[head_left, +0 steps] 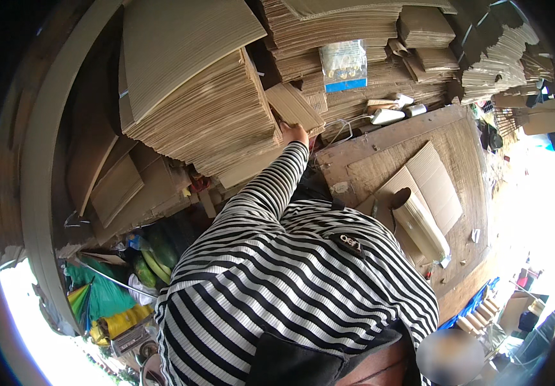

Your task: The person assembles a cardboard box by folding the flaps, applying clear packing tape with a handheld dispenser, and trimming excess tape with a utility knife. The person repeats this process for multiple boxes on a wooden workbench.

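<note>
- Cardboard fills the upper half of the frame: tall leaning stacks of flat brown corrugated sheets (194, 109), with more bundles behind them at upper centre and upper right.
- One hand (293, 134), on a black-and-white striped sleeve (271, 186), reaches to centre frame and closes its fingers on the lower edge of a small flat bundle of brown corrugated pieces (295, 106) jutting from the stacks. Whether it is the left or the right I cannot tell; no other hand shows.
- That bundle looks light and stiff, though its edges would probably crush and loose sheets could slide apart; gripping it across the full thickness near the middle of an edge seems safest.
- Right of centre, a worn wooden worktable (464, 148) carries a flat ribbed cardboard sheet (432, 183) and a pale rolled paper tube (422, 225).
- At lower left, green cloth and clutter (107, 293) lie on the floor; daylight glares along the right edge.
</note>
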A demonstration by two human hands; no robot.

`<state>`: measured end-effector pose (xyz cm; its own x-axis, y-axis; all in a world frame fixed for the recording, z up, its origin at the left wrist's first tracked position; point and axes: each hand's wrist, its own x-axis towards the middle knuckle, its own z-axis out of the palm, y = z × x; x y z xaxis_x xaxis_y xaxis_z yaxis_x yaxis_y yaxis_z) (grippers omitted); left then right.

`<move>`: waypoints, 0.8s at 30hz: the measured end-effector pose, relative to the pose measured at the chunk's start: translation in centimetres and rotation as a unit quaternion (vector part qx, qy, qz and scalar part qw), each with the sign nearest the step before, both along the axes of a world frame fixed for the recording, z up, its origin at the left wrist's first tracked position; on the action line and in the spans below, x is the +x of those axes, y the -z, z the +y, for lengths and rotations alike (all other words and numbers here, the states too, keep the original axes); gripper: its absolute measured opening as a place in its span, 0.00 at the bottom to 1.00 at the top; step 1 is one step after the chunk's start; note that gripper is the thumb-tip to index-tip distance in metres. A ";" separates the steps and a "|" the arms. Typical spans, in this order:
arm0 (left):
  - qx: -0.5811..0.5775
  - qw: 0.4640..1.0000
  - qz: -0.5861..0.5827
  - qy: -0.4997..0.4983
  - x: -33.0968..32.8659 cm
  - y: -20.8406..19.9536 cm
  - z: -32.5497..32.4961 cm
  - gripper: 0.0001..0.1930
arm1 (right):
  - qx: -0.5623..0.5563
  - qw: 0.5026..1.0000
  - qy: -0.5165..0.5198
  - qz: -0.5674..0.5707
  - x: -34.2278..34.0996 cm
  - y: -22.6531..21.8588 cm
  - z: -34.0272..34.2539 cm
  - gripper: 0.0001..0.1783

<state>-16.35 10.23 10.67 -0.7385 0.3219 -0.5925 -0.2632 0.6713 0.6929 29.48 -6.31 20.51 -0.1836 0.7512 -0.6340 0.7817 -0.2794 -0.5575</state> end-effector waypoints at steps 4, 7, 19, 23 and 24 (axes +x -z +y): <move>-0.033 0.997 0.040 0.050 -0.4 -0.5 0.5 0.34 | -0.003 1.000 0.017 0.017 -0.3 -0.1 -0.5 0.27; 0.057 0.994 0.086 0.026 0.2 -1.5 -1.1 0.34 | 0.001 0.998 0.046 0.042 -0.7 -0.3 -0.8 0.28; 0.314 0.773 -0.339 0.435 10.3 -13.6 -7.0 0.30 | -0.072 0.880 0.148 0.445 -11.5 -8.2 10.8 0.39; 0.261 0.693 -0.497 0.452 9.9 -13.1 -4.7 0.26 | 0.017 0.897 0.181 0.403 -12.5 -6.1 10.9 0.23; 0.293 0.697 -0.526 0.390 7.7 -9.0 -4.4 0.20 | 0.042 0.890 0.197 0.409 -12.9 -6.1 10.7 0.21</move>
<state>-8.61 5.86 19.71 0.5403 0.7962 -0.2724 -0.5461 0.5780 0.6064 16.62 4.44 26.59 -0.2700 0.8982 -0.3470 -0.0441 -0.3715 -0.9274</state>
